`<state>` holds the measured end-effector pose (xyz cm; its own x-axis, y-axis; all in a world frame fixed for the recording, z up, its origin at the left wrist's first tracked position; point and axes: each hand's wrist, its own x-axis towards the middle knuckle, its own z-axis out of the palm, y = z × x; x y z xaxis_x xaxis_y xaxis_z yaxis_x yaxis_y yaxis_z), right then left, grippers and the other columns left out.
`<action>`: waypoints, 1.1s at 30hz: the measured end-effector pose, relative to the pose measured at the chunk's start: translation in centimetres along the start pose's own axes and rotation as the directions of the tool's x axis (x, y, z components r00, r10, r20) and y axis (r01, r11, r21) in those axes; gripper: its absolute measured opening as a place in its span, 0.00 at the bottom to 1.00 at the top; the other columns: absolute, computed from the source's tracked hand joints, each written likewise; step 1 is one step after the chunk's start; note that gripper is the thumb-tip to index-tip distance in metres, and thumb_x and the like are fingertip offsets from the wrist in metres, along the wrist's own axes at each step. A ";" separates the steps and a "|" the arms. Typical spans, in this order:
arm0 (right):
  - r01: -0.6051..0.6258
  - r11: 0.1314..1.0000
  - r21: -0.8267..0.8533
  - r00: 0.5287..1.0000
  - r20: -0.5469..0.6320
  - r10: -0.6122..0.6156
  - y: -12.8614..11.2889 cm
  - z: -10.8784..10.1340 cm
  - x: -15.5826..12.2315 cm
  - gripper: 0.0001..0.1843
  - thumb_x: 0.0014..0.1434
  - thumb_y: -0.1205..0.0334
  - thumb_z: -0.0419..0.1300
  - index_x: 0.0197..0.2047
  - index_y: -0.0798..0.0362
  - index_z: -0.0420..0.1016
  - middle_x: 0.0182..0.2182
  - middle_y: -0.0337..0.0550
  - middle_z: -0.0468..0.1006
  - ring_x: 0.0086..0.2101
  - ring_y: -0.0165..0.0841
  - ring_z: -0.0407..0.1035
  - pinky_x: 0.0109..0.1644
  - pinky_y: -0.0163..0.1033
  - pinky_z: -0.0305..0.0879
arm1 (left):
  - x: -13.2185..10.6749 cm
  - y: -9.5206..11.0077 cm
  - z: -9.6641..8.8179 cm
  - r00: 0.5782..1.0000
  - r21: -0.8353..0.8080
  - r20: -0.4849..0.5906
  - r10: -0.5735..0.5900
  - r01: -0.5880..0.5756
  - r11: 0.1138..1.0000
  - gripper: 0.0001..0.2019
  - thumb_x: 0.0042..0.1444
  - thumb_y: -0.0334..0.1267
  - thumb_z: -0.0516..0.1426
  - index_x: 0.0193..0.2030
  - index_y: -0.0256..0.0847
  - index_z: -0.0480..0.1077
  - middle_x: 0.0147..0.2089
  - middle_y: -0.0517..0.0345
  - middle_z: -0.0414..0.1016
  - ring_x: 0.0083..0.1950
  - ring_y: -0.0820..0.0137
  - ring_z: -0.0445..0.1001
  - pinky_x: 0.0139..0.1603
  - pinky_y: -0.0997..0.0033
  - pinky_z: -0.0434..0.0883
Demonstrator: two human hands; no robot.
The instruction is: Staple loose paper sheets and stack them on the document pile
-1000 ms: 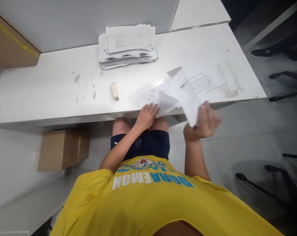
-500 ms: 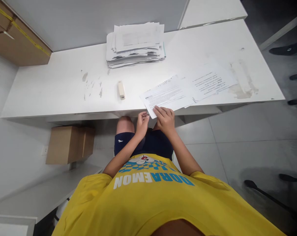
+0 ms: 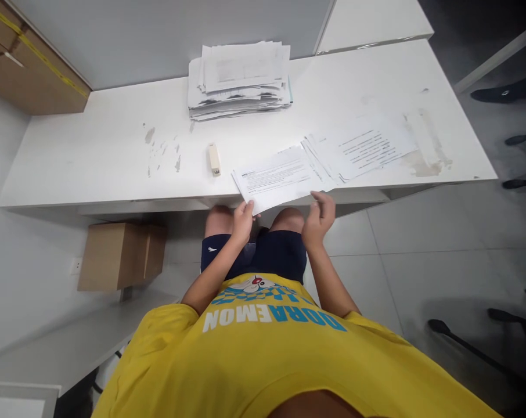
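Observation:
My left hand (image 3: 244, 222) pinches the near left corner of a printed sheet of paper (image 3: 274, 177), which lies tilted over the desk's front edge. Just off the near right part of that sheet is my right hand (image 3: 319, 219), its fingers bent and apart, holding nothing that I can see. More printed papers (image 3: 370, 152) lie fanned out to the right, overlapping one another. A cream stapler-like block (image 3: 213, 159) rests on the desk left of the held sheet; its exact kind is hard to make out.
A thick stack of papers (image 3: 241, 87) stands at the back of the white desk (image 3: 115, 168). Cardboard boxes are at the far left (image 3: 32, 64) and under the desk (image 3: 110, 255). Black chair legs (image 3: 463, 342) show on the floor at right.
The top sheet has slid left, uncovering more papers beside it. My left hand has closed on its corner, while my right hand has let go and moved right.

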<state>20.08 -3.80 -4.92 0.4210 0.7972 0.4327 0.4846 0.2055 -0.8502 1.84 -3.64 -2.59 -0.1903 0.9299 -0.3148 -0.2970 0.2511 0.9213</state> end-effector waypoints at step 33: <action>-0.304 0.836 0.457 0.941 0.284 0.187 0.3 7.5 9.2 0.20 0.46 0.51 0.65 0.40 0.50 0.69 0.37 0.40 0.76 0.40 0.36 0.71 0.51 0.46 0.66 | 7.8 7.0 -3.2 0.708 0.300 0.251 0.660 -0.705 0.643 0.18 0.62 0.56 0.55 0.44 0.43 0.71 0.46 0.50 0.76 0.51 0.61 0.75 0.57 0.58 0.70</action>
<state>18.34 7.85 -3.46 0.2691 0.9492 0.1629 -0.0729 0.1887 -0.9793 -4.68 4.54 0.68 -0.0959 0.8918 0.4421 0.2242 -0.4134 0.8825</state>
